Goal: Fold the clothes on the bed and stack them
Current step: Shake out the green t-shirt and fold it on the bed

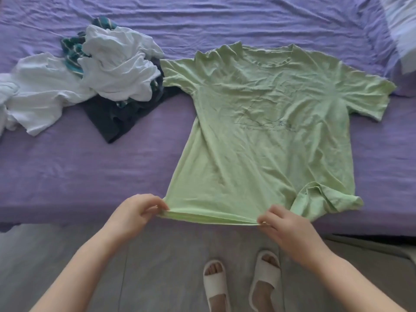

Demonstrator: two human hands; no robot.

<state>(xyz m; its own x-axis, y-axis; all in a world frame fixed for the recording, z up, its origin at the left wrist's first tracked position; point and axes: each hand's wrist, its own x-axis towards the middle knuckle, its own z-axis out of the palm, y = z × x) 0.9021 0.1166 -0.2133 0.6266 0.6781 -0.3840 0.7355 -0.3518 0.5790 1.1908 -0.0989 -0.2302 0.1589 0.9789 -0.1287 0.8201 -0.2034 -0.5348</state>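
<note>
a light green t-shirt (265, 122) lies spread flat on the purple bed sheet (90, 172), collar toward the far side, hem at the near edge of the bed and drawn just past it over the floor. the left hand (137, 212) pinches the hem at its left corner, thumb and fingers curled on the fabric; the right hand (286, 226) pinches the hem further right, fingers likewise closed on the cloth, and the hem runs taut between the two. the shirt's lower right corner is bunched and turned over on itself, just beyond the right hand. both sleeves lie out to the sides; the left sleeve tip touches a loose heap of unfolded clothes (101, 82): white garments on top, a dark grey piece (112, 122) under them poking toward the near edge, a teal striped item (72, 52) at the back. the heap sits left of the shirt, well back from the near bed edge. bare sheet lies open on the near left, between the heap and the bed edge, and a narrower strip right of the shirt. a pale pillow (403, 25) shows at the far right corner. on the grey floor (67, 255), two feet in white slippers (238, 284) stand between the forearms
</note>
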